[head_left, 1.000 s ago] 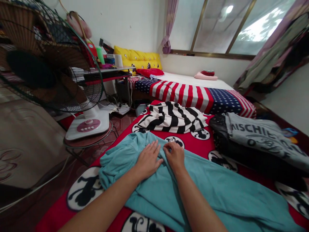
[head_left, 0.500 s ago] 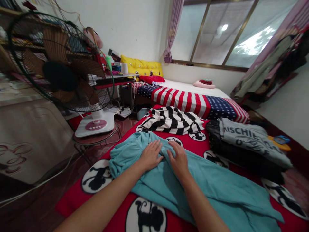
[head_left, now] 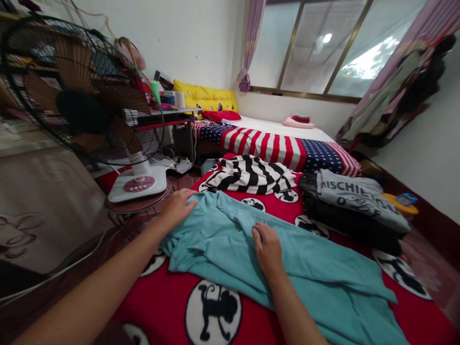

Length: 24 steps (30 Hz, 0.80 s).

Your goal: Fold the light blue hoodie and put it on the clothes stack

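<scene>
A long teal garment (head_left: 223, 239) lies wrinkled across the red blanket (head_left: 165, 306) printed with black cartoon figures in white ovals. At the garment's far left end is my left hand (head_left: 178, 209), fingers stretched out and touching its edge. My right hand (head_left: 269, 247) rests on the middle of the cloth, fingers loosely bent and nothing visibly pinched in them. Just beyond the teal cloth sits a crumpled black-and-white striped garment (head_left: 251, 175). To the right there is a stack of folded clothes, with a grey lettered shirt (head_left: 355, 194) on top and black cloth under it.
An electric fan (head_left: 84, 110) stands on a round stool (head_left: 140, 201) at the left. Behind lies a bed with a stars-and-stripes cover (head_left: 266, 143), a yellow cushion (head_left: 204, 98) and a red pillow (head_left: 221, 116). Clothes (head_left: 391, 96) hang at the right.
My left hand has moved left from the garment's middle to its far left end. The right hand has shifted slightly down, its fingers more bent. The view has turned a little.
</scene>
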{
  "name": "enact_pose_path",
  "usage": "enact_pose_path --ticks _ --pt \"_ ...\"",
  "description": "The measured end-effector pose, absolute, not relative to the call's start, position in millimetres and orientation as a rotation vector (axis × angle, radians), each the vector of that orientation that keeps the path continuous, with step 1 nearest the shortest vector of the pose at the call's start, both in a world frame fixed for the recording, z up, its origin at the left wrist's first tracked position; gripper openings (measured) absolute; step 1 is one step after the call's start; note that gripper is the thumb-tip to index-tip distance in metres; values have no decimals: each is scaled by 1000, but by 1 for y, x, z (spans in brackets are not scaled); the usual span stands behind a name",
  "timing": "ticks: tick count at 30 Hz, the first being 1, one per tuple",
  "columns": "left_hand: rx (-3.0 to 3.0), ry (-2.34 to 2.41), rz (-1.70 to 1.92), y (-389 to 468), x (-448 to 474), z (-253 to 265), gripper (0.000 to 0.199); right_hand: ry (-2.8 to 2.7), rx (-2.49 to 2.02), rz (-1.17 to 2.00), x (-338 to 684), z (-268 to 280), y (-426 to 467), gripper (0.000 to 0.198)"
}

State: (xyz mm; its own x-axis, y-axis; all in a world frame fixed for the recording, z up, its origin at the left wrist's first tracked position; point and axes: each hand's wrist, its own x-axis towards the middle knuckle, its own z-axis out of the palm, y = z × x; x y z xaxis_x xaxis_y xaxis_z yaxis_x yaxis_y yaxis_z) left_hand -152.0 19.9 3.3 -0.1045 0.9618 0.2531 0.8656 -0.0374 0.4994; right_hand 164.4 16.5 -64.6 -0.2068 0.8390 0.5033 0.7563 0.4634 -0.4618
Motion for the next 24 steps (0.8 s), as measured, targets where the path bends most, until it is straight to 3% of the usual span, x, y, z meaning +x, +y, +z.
enact_pose_path --ticks 3,9,13,16,18,21,24 --pt "1740 2169 794 11 -188 -4 63 -1991 -1275 168 165 -66 18 31" --pt "1634 2122 860 -3 -195 -10 63 -1947 -1183 148 165 -63 16 23" --pt "1970 2157 1098 -36 -161 2 39 -1980 -952 196 160 -55 3 15" --pt "2175 1933 919 -68 -131 -3 20 -2035 -803 365 148 -49 -12 14" --pt "2189 1863 793 -84 -117 -14 22 -2139 -754 463 138 -46 -22 14" --pt "2153 1951 833 -94 -110 -33 23 -2362 -751 497 125 -44 -34 32" --pt "2099 1986 1004 -93 -114 -42 15 -2456 -797 472 119 -47 -38 20"
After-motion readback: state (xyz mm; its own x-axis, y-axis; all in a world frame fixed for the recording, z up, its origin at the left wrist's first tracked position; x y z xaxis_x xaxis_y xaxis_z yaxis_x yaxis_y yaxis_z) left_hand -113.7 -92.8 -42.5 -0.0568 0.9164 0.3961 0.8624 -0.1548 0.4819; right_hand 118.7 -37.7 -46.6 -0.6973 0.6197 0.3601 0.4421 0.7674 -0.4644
